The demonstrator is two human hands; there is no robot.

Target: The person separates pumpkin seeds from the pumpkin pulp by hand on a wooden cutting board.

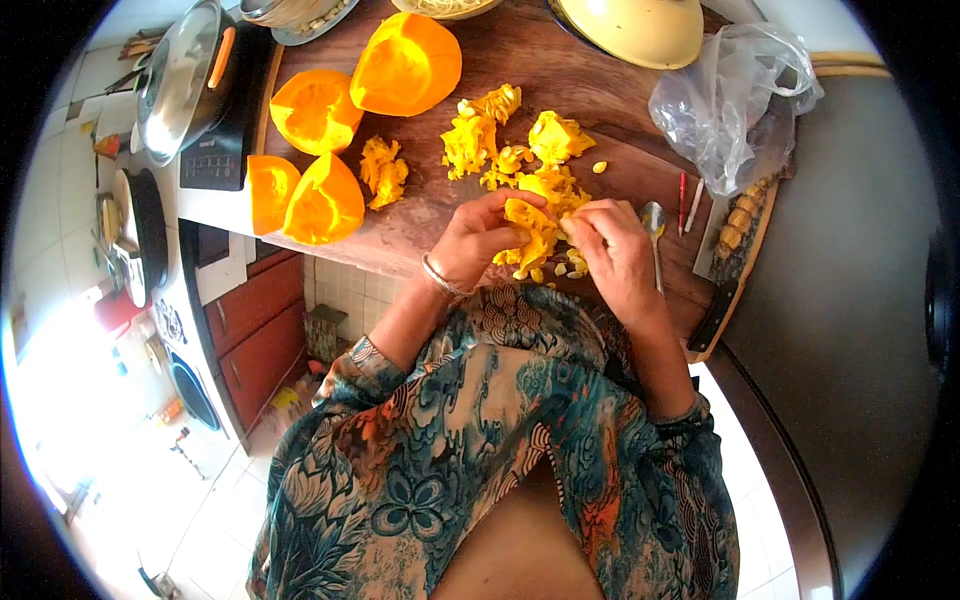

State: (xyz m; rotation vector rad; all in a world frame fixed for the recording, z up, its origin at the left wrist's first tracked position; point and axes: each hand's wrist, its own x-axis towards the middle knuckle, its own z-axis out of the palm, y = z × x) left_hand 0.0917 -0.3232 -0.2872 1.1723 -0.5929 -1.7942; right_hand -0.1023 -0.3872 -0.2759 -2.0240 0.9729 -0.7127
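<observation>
Between my hands, near the table's front edge, is a clump of stringy orange pumpkin pulp [530,235]. My left hand [483,232], with a bracelet at the wrist, has its fingers closed around the clump's left side. On the right side, the fingertips of my right hand [608,243] are pinched together at the pulp; whether a seed is between them is hidden. Loose pale seeds [573,265] lie just below the hands. More pulp [470,143] is heaped beyond them, with another lump [384,172] to the left. Several hollowed pumpkin pieces [408,64] rest at the back left.
A spoon [655,235], a red pen [682,200] and a knife [716,318] lie to the right, near a clear plastic bag [735,110]. A yellow lid [640,28] stands at the back. A lidded pan [180,85] sits on the cooktop at left.
</observation>
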